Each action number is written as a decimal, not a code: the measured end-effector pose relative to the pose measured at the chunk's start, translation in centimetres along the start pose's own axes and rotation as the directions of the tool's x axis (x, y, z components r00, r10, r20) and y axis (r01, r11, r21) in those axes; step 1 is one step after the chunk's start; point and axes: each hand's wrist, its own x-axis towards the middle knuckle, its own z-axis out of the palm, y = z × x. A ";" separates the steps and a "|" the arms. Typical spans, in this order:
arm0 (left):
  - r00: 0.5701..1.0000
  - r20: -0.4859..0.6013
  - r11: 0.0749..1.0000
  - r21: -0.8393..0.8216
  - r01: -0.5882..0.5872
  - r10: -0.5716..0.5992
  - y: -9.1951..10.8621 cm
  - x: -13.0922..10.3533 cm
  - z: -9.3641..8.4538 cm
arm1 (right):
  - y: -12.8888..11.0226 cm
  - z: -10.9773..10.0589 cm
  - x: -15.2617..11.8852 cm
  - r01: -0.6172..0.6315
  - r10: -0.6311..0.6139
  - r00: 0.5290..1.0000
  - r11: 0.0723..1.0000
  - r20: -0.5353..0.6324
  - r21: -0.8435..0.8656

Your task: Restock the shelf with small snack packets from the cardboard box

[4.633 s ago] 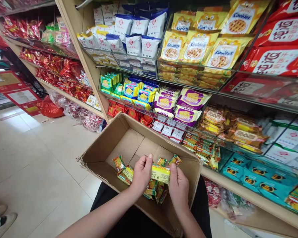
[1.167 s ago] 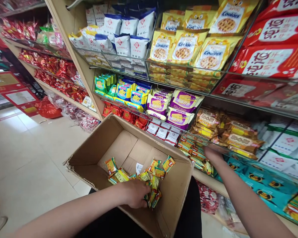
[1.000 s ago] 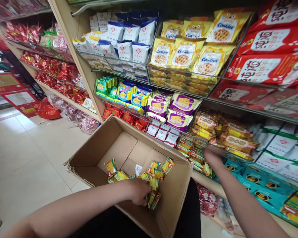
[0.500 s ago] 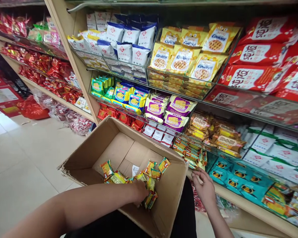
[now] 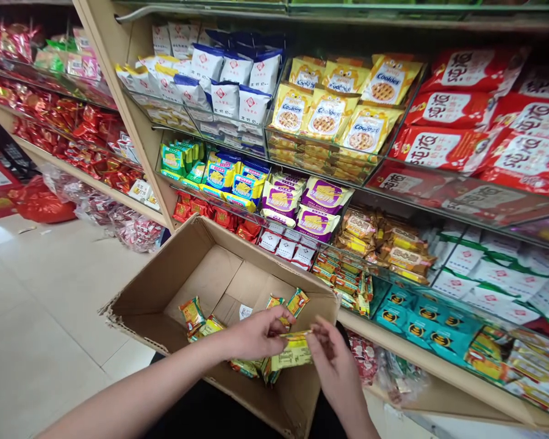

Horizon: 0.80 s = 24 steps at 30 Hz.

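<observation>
Above the open cardboard box point(image 5: 160, 274), a small yellow-green snack packet point(image 5: 293, 352) is pinched between my two hands. My left hand point(image 5: 258, 332) has its thumb and fingers at the packet's left end. At the right end, my right hand point(image 5: 333, 356) grips the packet with thumb and curled fingers. Several similar packets lie loose on the bottom of the box, among them one at the left point(image 5: 193, 316) and one near the far right wall point(image 5: 297, 302). My left hand and the held packet hide part of that pile.
Tilted shelves hold yellow cookie bags point(image 5: 327, 113), red biscuit bags point(image 5: 448, 146), purple biscuit packs point(image 5: 318, 221) and teal packets point(image 5: 432, 323). Just past the box's right corner is a bin of small orange-green packets point(image 5: 345, 283). A red plastic bag point(image 5: 43, 201) lies on the tiled floor point(image 5: 50, 305).
My left hand has risen from the packets in the box with one packet. My right hand has moved left from beside the shelf edge and now grips that packet too.
</observation>
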 end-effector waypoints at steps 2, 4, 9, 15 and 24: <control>0.993 -0.104 0.972 -0.221 -0.076 0.054 0.7 -0.3 1.3 | -0.7 1.0 0.6 -0.021 0.022 0.999 1.000 0.028 -0.012; 0.951 -0.308 0.915 -0.382 -0.128 0.005 0.9 -0.3 2.3 | -1.1 1.7 1.1 -0.020 0.021 0.999 0.999 -0.026 0.037; 0.807 -0.553 0.827 -0.539 -0.159 -0.206 0.5 0.2 3.7 | -1.1 3.6 1.4 -0.021 0.073 0.981 0.962 -0.181 0.272; 0.720 -0.693 0.963 -0.158 -0.218 0.049 -0.7 0.3 3.8 | 0.2 5.1 1.3 -0.181 0.254 0.937 0.940 -0.240 0.291; 0.730 -0.662 0.980 0.188 -0.059 0.170 -1.4 -0.5 2.8 | 0.1 5.0 1.1 -0.111 0.216 0.944 0.919 -0.248 0.378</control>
